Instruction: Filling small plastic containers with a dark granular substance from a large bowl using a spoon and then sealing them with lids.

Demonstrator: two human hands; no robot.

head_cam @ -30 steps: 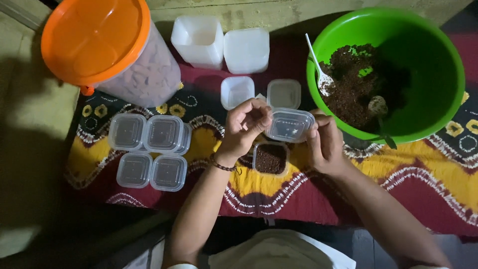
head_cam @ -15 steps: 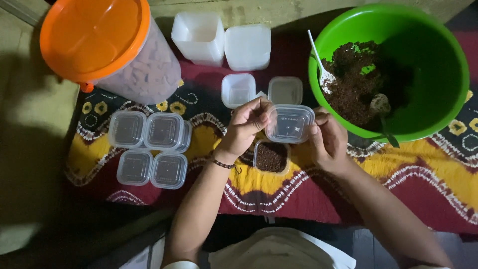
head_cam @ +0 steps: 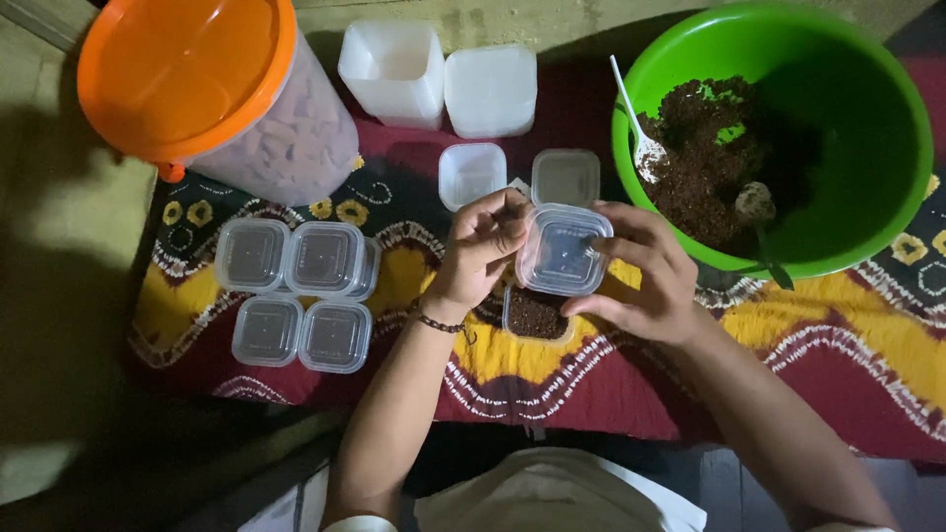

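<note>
Green plastic makes up the biggest thing here, a round bowl (head_cam: 867, 128) holding a dark brown crumbly mix, with a white plastic spoon (head_cam: 633, 118) stuck in at its left side. Well to the left of the bowl stands a clear tub with an orange lid (head_cam: 182, 69), and between tub and bowl sit two stacks of empty white containers (head_cam: 439, 84). All rest on a red and yellow patterned cloth (head_cam: 838, 335). Far left of the bowl, below the tub, is a cluster of lidded small boxes (head_cam: 296, 296). Just left of the bowl's lower rim, the left hand (head_cam: 483, 246) and right hand (head_cam: 645, 271) together hold a clear square lid (head_cam: 562, 251), fingers curled lightly on its opposite edges. Directly beneath the lid sits an open small container (head_cam: 537, 315) filled with the brown mix.
</note>
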